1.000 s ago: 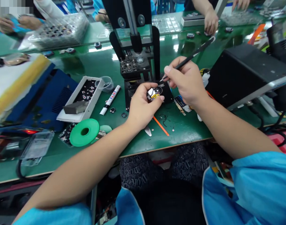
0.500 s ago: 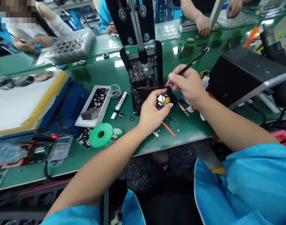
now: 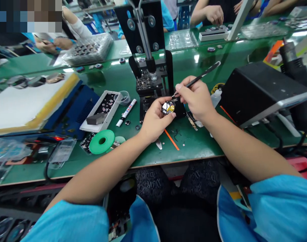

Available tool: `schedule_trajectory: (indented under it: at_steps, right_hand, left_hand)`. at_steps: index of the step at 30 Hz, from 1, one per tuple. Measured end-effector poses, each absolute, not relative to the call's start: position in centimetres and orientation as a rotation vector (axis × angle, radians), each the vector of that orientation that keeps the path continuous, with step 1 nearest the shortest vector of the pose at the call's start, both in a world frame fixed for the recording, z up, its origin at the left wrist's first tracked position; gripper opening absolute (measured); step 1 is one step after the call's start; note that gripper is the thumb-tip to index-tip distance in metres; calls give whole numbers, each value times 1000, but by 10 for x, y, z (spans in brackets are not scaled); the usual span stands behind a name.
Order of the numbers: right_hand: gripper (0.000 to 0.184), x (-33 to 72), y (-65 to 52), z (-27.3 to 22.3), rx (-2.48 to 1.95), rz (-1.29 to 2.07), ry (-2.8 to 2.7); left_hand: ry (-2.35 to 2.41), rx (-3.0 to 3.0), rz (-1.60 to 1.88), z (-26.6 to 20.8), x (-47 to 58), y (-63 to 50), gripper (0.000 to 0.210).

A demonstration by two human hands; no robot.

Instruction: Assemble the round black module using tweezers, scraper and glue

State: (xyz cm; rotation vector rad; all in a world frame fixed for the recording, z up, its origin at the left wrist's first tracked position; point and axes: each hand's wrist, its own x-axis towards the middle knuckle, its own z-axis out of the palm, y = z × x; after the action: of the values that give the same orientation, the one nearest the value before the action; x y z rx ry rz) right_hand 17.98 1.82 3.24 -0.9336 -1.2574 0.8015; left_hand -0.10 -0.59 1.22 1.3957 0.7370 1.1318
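My left hand [image 3: 153, 121] is closed around the edge of a small round watch body [image 3: 168, 107], its thumb below and forefinger above. White, yellow and dark electronic parts show on the watch's upward side. In my right hand [image 3: 196, 100], black tweezers [image 3: 204, 73] are pinched like a pen, their thin tip pointing down left. That tip is close to the left forefinger at the watch's upper edge; whether it touches I cannot tell. Behind both hands stands a black press [image 3: 149, 75]. An orange stick [image 3: 171, 139] lies on the green table below the watch.
On the left are a white tray of small parts [image 3: 105, 106], a paint marker [image 3: 126, 113], a green solder spool [image 3: 108, 143] and a blue machine [image 3: 85, 104]. A black box unit [image 3: 259, 80] stands right. Co-workers' hands [image 3: 215, 15] work across the table [image 3: 204, 148].
The view has shifted slightly, so the hands appear a little further left. My left hand keeps the watch body and my right the tweezers, whose tip stays near the watch's upper edge.
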Motion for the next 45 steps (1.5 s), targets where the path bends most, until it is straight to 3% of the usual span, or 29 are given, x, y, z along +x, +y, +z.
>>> schedule_trajectory:
  at_steps: [6,18,30,35,45]
  right_hand:
    - [21,176,9,40,-881,841,-1176]
    - [30,175,2,37,-951,867,-1272]
    - [30,179,6,42,-877,815,-1333]
    - [36,180,6,39,-917,838,-1354]
    - [30,179,3,42,-890,857,-1366]
  left_hand:
    - [872,1183,1058,17,-4,-12,36]
    - [936,1084,1072,27,-2,-3,20]
    - [842,1014,1084,29,-1,-9,22]
    - [844,984,1116,31,0,-9,14]
    - [871,894,1124,36,2,-11,8]
